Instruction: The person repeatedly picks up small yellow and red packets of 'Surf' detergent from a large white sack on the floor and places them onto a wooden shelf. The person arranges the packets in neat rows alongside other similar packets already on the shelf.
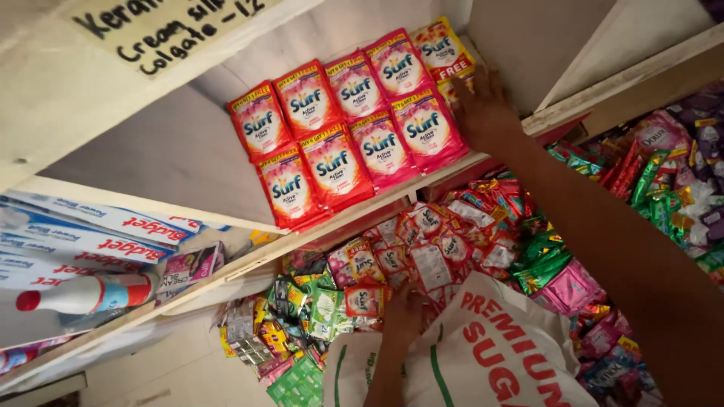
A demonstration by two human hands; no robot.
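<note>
On the white wooden shelf [188, 162], right hand [483, 105] presses open-palmed against red plastic detergent sachets [354, 128]; left hand [403, 313] grasps loose sachets [422, 249] below.

Head cam, tilted, looks close onto shelf [226, 275] w/ red sachets [354, 128].

Red-and-pink sachets [354, 128], a white sack [483, 354] with red lettering and green stripes.

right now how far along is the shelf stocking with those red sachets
Done: two rows of red sachets stand lined up on the shelf. In hand: the right hand presses the right end of the rows, and the left hand reaches into the loose sachet pile beside a white sack. Left: many loose sachets remain below.
</note>
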